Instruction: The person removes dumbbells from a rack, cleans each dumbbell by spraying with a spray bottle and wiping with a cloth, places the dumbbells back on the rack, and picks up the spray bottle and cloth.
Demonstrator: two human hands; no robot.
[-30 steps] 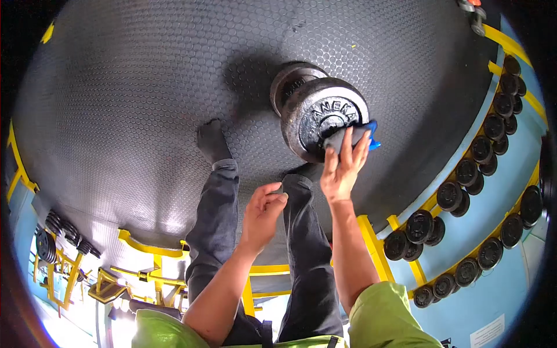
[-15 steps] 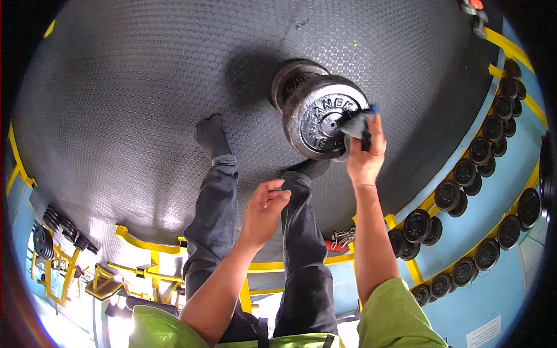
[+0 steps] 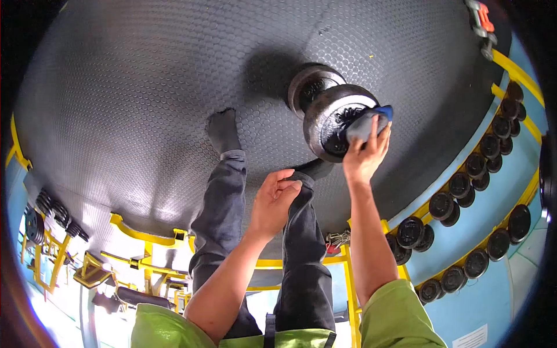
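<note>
A black dumbbell with round end plates (image 3: 325,124) rests on the black rubber floor (image 3: 156,87), ahead of the person's feet. Against the right side of its near plate, my right hand (image 3: 368,149) presses a grey and blue cloth (image 3: 364,126), which covers part of the raised lettering. My left hand (image 3: 278,200) hovers above the right knee area, its fingers curled with thumb near the fingertips; nothing can be made out between them. It does not touch the dumbbell.
Yellow racks (image 3: 516,72) with rows of black dumbbells (image 3: 441,205) run along the right by a blue wall. Small red and grey dumbbells (image 3: 483,23) lie at the top right. Yellow gym frames (image 3: 142,236) stand at the lower left. The person's legs (image 3: 218,200) stretch forward.
My right hand has wiped the cloth across the plate, off toward its right side and back onto its face. The view has shifted slightly. My left hand keeps its curled shape.
</note>
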